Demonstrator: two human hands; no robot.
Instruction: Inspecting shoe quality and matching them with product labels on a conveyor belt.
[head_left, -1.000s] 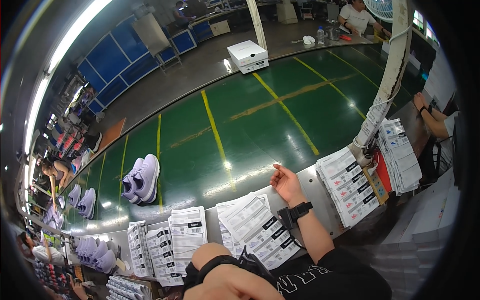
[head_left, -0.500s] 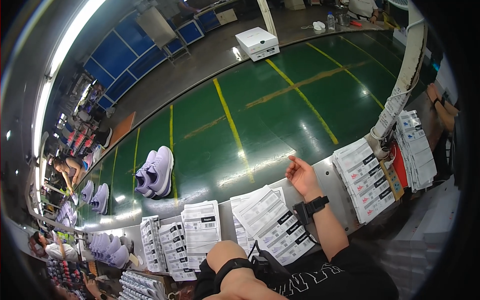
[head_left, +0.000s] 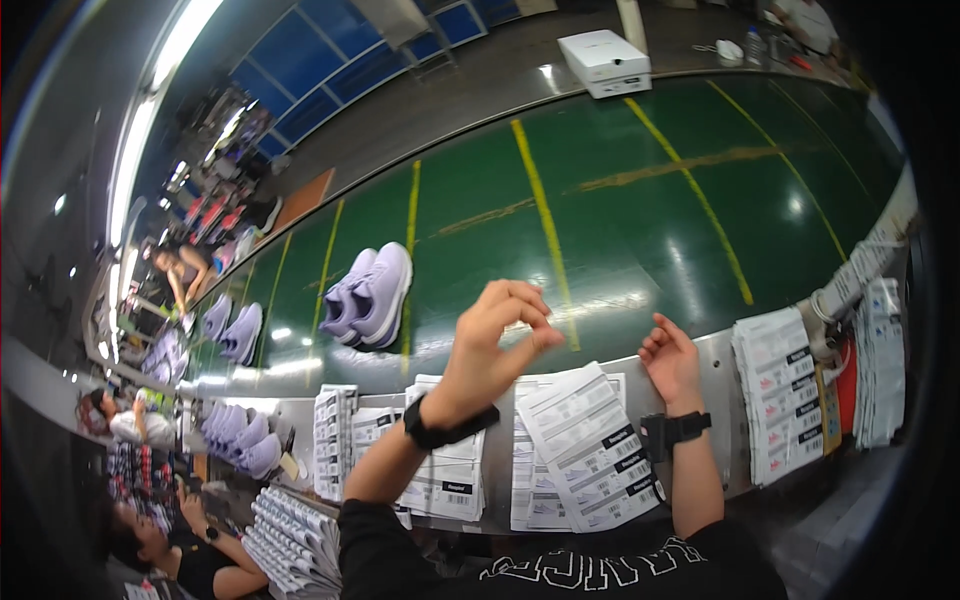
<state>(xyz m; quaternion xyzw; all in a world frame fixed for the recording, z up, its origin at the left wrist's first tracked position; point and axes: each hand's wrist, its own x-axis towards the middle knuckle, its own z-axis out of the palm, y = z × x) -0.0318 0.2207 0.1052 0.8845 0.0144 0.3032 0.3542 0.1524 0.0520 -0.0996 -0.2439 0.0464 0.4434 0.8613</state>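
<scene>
Over the near edge of the green conveyor belt (head_left: 620,245), my left hand (head_left: 495,335) is raised with curled fingers, thumb and index tips close together in a pinch. I see nothing in it. My right hand (head_left: 672,365) stays above the metal edge, fingers loosely bent and apart, holding nothing. Between my forearms lie fanned white label sheets (head_left: 590,450) with shoe pictures. More label sheets (head_left: 440,490) are partly hidden under my left forearm. A pair of lilac sneakers (head_left: 375,300) rests on the belt, left of my left hand.
Further left on the belt sits another lilac pair (head_left: 240,335). Several lilac shoes (head_left: 240,440) stand beside the belt. A white shoebox (head_left: 605,65) is at the far edge. Label stacks (head_left: 775,395) lie right, near a pole (head_left: 865,270). Co-workers are at the left and far right.
My left hand has risen from near my body to over the belt's edge, its fingers now in view. My right hand keeps its place by the edge. The view has shifted, moving the scene rightward.
</scene>
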